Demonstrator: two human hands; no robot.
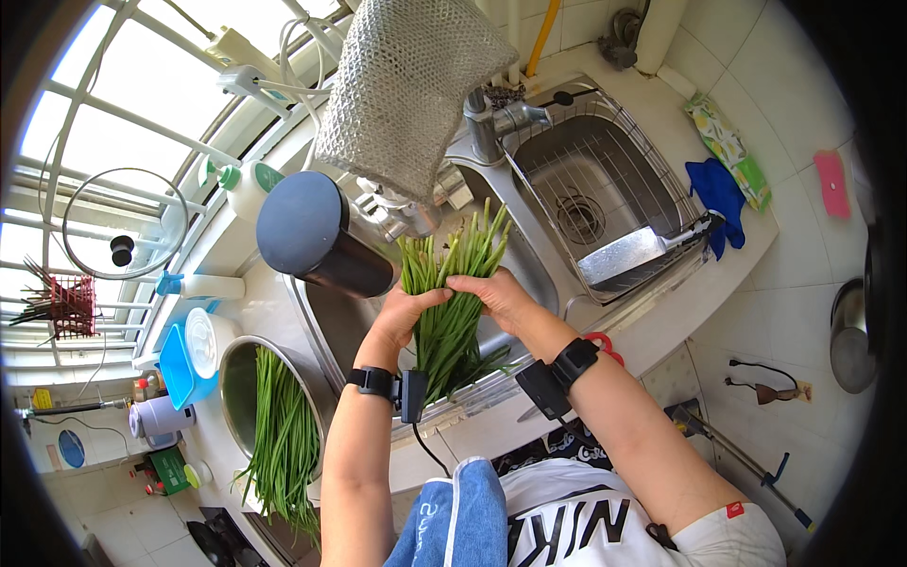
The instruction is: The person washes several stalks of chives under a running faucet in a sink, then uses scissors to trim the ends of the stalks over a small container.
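Note:
Both my hands are wrapped around a thick bunch of green garlic chives [453, 333] above the left sink basin [340, 319]. My left hand [404, 312] grips its left side and my right hand [499, 298] its right side, thumbs nearly meeting across the front. The pale cut stem ends point away from me, and the dark leaves hang towards me. To my left, a steel pot [237, 397] holds more chives [283, 425], whose leaves spill over its rim. Most fingers are hidden behind the bunch.
Over the right basin [545, 163], a wire rack [638, 135] carries a wet cleaver [620, 255]. The faucet [485, 131] stands between the basins. A dark-lidded cylinder [305, 227] and a hanging silvery mesh-patterned cover [411, 85] crowd the far side. Red-handled scissors [602, 344] lie at the front edge.

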